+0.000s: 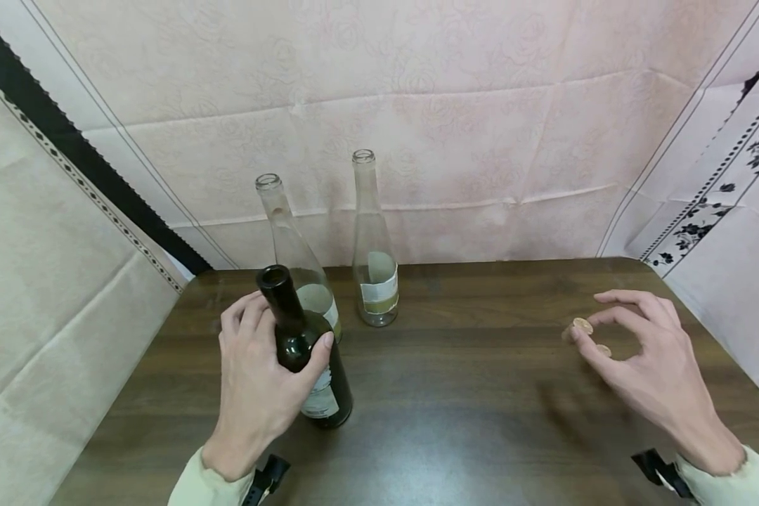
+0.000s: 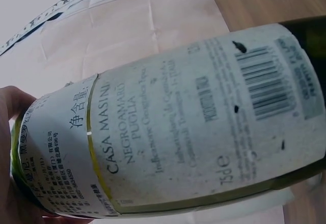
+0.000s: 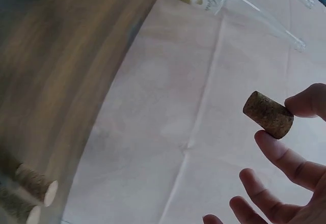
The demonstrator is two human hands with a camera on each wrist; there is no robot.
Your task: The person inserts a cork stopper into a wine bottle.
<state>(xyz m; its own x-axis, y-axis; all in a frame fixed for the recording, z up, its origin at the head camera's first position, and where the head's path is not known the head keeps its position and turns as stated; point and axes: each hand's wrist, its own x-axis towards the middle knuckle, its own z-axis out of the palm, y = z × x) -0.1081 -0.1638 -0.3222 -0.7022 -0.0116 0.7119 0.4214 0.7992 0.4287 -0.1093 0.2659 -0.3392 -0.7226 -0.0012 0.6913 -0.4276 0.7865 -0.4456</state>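
Observation:
My left hand (image 1: 259, 379) grips a dark wine bottle (image 1: 296, 344) round its shoulder, the thumb on the near right side. The bottle stands on the table, its mouth uncorked. Its pale label with a barcode fills much of the left wrist view, where part of the left hand (image 2: 12, 198) shows at the edge. Over the table's right side, my right hand (image 1: 654, 358) pinches a cork (image 3: 267, 114) between thumb and index finger, the other fingers spread. Another cork (image 1: 603, 350) shows beneath that hand. Two corks (image 3: 36, 186) lie on the wood in the right wrist view.
Two clear glass bottles stand behind the dark one: one clear bottle (image 1: 286, 232) directly behind it, partly hidden, and a second clear bottle (image 1: 377, 284) to the right near the back edge. A pale patterned cloth (image 1: 449, 140) hangs behind the brown wooden table (image 1: 455, 393).

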